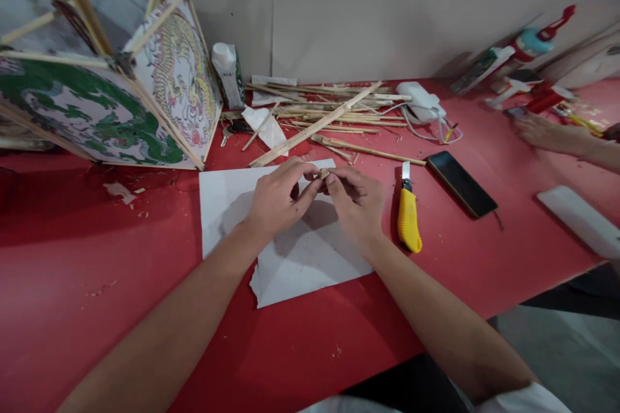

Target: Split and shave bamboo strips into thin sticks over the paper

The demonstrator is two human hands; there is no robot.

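Both the left hand and the right hand are partly closed, their fingertips meeting around a small piece. The left thumb and forefinger pinch it from one side, while the right thumb and bent fingers grip it from the other; the remaining fingers curl loosely.

Beneath the hands, white paper with a torn near corner lies on the red bench. Just right of the right hand is a yellow cutter, blade out and pointing away; farther right lies a dark phone. Just beyond the hands, a broad wooden strip slants across the near side of a heap of thin sticks, with a white charger at the heap's right end. A carton stands beyond and left of the hands, beside a large lantern with dragons on its panels. Well off to the right, another person's hand rests near the bench.

The small piece is pale tan and stubby, held above the paper's far edge. Fingers hide much of it, so its full shape cannot be told.
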